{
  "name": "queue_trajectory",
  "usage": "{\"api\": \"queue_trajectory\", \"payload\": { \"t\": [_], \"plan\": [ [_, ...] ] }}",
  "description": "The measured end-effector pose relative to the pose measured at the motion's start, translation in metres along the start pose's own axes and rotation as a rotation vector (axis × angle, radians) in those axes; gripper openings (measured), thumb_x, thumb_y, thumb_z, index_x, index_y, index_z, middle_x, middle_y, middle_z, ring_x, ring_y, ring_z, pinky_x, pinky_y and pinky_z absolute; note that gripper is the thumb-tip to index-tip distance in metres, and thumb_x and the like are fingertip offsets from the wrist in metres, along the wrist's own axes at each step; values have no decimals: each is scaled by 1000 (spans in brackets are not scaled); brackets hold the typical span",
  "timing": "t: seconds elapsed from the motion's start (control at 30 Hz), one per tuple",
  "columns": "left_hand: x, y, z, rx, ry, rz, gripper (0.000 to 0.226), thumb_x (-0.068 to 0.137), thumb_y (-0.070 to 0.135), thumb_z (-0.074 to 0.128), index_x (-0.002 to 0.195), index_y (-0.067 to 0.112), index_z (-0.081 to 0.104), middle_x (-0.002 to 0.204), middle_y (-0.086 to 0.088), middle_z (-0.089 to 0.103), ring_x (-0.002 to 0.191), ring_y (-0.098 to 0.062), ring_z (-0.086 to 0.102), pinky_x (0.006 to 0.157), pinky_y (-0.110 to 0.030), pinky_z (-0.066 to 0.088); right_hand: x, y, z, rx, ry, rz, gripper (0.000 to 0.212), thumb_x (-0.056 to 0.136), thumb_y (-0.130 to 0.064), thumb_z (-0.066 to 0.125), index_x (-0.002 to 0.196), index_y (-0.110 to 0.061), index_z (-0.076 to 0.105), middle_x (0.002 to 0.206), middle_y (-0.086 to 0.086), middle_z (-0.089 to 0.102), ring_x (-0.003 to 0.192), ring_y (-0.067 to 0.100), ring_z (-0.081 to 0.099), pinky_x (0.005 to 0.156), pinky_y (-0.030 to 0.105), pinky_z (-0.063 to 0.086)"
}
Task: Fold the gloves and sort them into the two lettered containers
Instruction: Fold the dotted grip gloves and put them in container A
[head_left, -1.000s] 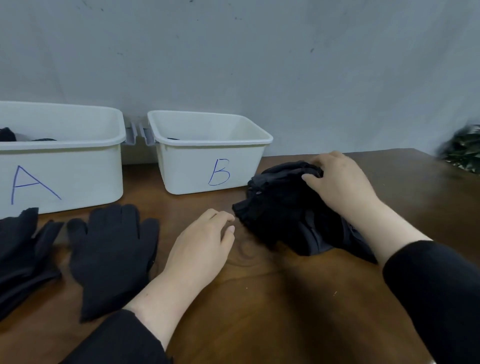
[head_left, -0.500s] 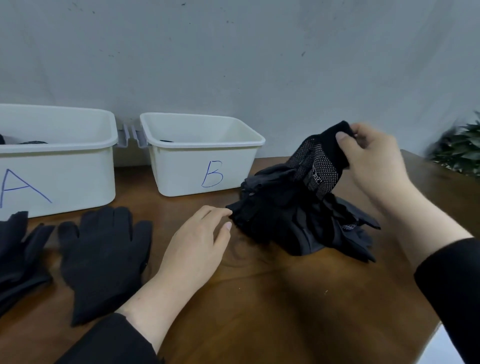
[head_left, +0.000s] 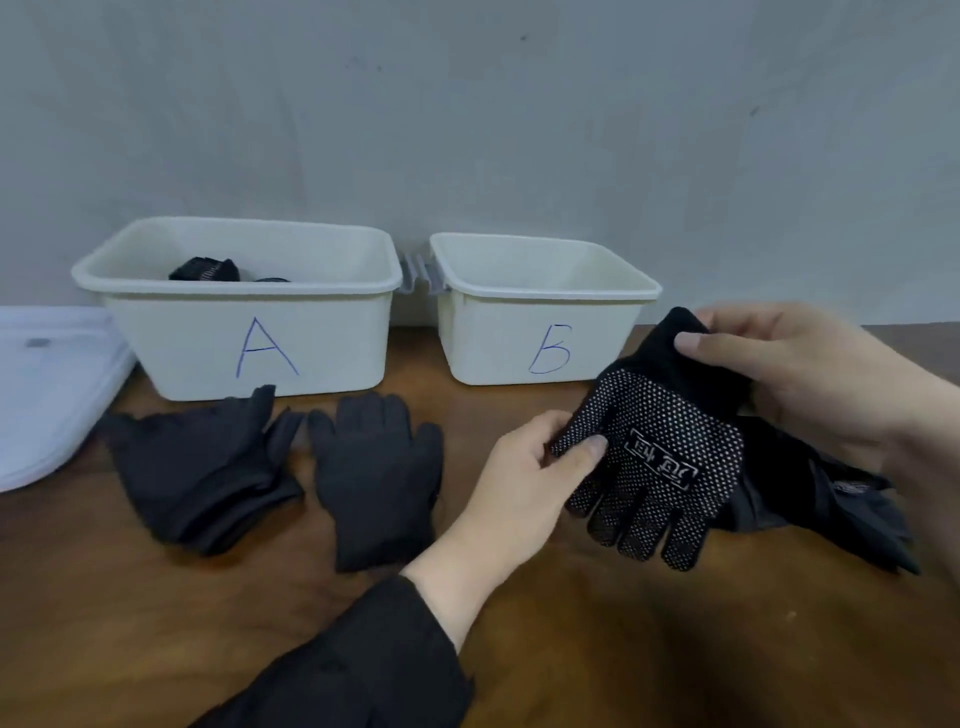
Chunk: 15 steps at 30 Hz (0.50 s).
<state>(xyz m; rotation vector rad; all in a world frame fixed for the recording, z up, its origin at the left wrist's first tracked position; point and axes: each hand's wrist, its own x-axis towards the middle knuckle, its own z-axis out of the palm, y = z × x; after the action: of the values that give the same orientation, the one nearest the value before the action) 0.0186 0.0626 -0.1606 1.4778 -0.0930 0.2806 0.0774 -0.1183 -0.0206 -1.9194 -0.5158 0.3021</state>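
Both hands hold one dotted glove (head_left: 657, 462) in the air, just in front of container B (head_left: 540, 338): the right hand (head_left: 810, 384) pinches its cuff, the left hand (head_left: 524, 483) its thumb side. Its limp fabric could slip while folding, or go into the wrong container.

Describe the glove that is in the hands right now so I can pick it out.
Look right of the white bin marked B, above the wooden table. There the left hand and right hand hold up one black glove. Unlike the plain black gloves lying flat before bin A, its palm carries white grip dots.
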Motion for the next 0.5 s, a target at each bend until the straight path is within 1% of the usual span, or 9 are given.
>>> {"api": "queue_trajectory", "payload": {
  "t": [0.03, 0.07, 0.1, 0.17, 0.23, 0.3, 0.37, 0.43, 0.5],
  "plan": [
    [-3, 1, -3, 19, 31, -5, 13, 97, 24, 63, 105, 16, 70, 104, -6, 73, 99, -22, 68, 92, -40, 54, 1, 0, 6, -13, -10, 3, 25, 83, -32, 67, 95, -13, 77, 104, 21, 74, 94, 33, 66, 106, 65, 39],
    [-7, 1, -7, 21, 58, -13, 16, 97, 26, 63, 100, 13, 70, 100, -12, 72, 90, -24, 68, 86, -40, 54, 3, 0, 12, -13, -15, 4, 24, 84, -31, 67, 94, -12, 77, 103, 22, 75, 92, 33, 66, 105, 65, 40],
    [-9, 2, -13, 7, 80, -25, 18, 97, 27, 63, 98, 10, 70, 95, -14, 71, 82, -21, 66, 78, -37, 53, 6, 1, 17, -13, -17, 9, 25, 83, -31, 68, 94, -10, 76, 103, 22, 74, 91, 34, 67, 105, 64, 42],
    [-13, 4, -26, -4, 112, -40, 21, 98, 28, 61, 95, 8, 70, 85, -9, 71, 76, -11, 62, 70, -32, 51, 11, 1, 25, -6, -23, 3, 31, 81, -33, 70, 98, -7, 75, 104, 25, 74, 92, 35, 68, 104, 63, 44],
    [-17, 8, -39, 75, 137, -7, 21, 98, 31, 60, 95, 13, 71, 84, 0, 71, 78, -8, 61, 72, -31, 52, 16, 1, 30, -12, -30, -10, 34, 82, -33, 70, 99, -4, 74, 106, 26, 73, 93, 34, 67, 102, 61, 46],
    [-24, 11, -48, 173, 147, 50, 17, 98, 33, 60, 98, 21, 72, 87, 8, 71, 81, -6, 63, 75, -26, 52, 21, -1, 34, -52, -42, -26, 26, 89, -29, 67, 97, -5, 74, 105, 24, 73, 90, 30, 68, 96, 54, 51],
    [-29, 13, -56, 327, 247, 156, 14, 96, 34, 61, 102, 27, 71, 92, 11, 69, 88, -9, 63, 79, -24, 52, 26, -4, 38, -147, -22, -48, 18, 96, -22, 64, 95, -8, 74, 100, 21, 74, 82, 25, 69, 87, 46, 55],
    [-35, 16, -69, 520, 377, 295, 12, 96, 31, 61, 101, 25, 70, 90, 13, 64, 89, -9, 60, 77, -19, 49, 35, -8, 44, -296, 57, -110, 15, 97, -23, 64, 92, -13, 74, 92, 16, 75, 75, 20, 68, 81, 42, 56],
    [-41, 17, -85, 727, 382, 355, 15, 96, 33, 58, 102, 24, 69, 89, 14, 62, 89, -7, 58, 78, -16, 45, 48, -12, 48, -424, 195, -235, 15, 98, -25, 63, 88, -19, 73, 82, 8, 74, 71, 17, 65, 77, 41, 55]
  ]
}}
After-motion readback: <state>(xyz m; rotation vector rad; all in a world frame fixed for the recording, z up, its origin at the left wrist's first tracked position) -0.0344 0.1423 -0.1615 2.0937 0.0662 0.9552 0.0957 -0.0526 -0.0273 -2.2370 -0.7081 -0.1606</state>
